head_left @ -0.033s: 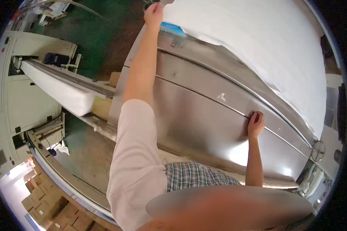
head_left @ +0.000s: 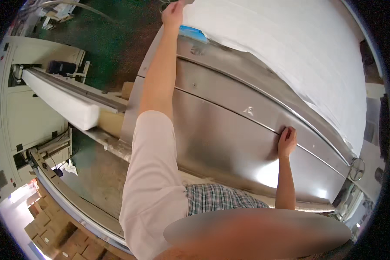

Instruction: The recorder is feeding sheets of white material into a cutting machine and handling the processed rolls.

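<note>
Head view: the left hand (head_left: 173,14) reaches to twelve o'clock, fingers closed on the edge of one big white sheet (head_left: 299,56), seemingly to pull it. The right hand (head_left: 287,141), at three o'clock, presses curled fingers on the steel panel (head_left: 221,130), probably for balance. Two seams cross it.

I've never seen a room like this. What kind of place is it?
Probably a factory or workshop. A big steel machine panel carries a wide white sheet, cardboard boxes are stacked nearby, and the floor is painted green.
</note>
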{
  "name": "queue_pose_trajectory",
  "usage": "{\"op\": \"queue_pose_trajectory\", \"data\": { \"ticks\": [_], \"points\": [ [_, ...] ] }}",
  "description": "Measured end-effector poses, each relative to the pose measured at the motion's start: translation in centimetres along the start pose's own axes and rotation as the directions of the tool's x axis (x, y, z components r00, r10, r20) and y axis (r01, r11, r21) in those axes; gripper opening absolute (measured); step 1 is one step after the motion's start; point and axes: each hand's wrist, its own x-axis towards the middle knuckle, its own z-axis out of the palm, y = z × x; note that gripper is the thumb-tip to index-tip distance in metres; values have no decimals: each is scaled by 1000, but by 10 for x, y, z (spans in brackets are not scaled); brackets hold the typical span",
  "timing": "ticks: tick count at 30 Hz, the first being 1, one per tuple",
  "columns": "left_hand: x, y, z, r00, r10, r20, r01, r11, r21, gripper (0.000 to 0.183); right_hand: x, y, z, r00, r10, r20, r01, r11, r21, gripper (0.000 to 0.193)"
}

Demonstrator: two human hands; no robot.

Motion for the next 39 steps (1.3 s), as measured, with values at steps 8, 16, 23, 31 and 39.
{"op": "queue_pose_trajectory", "data": {
  "ticks": [8, 16, 23, 31, 39],
  "points": [
    [19, -13, 0, 939, -227, 259, 261, 959, -107, 21, 3, 0, 3, 999, -41, 0, 41, 999, -15, 7],
    [-4, 3, -12, 899, -315, 304, 357, 930, -93, 17, 1, -2, 4, 998, -41, -38, 41, 999, -3, 7],
    [-13, 43, -21, 858, -144, 493, -126, 871, 474, 35, 1, 6, 7, 999, -35, -35, 33, 999, -42, 8],
    [-80, 122, 121, 477, -276, 834, -611, 578, 541, 81, 21, -10, -7, 990, 74, 119, -89, 989, 122, 15],
    [-123, 130, 110, 458, -268, 847, -771, 354, 529, 99, 122, -137, -16, 866, -499, 40, 434, 788, 437, 19]
  ]
}}
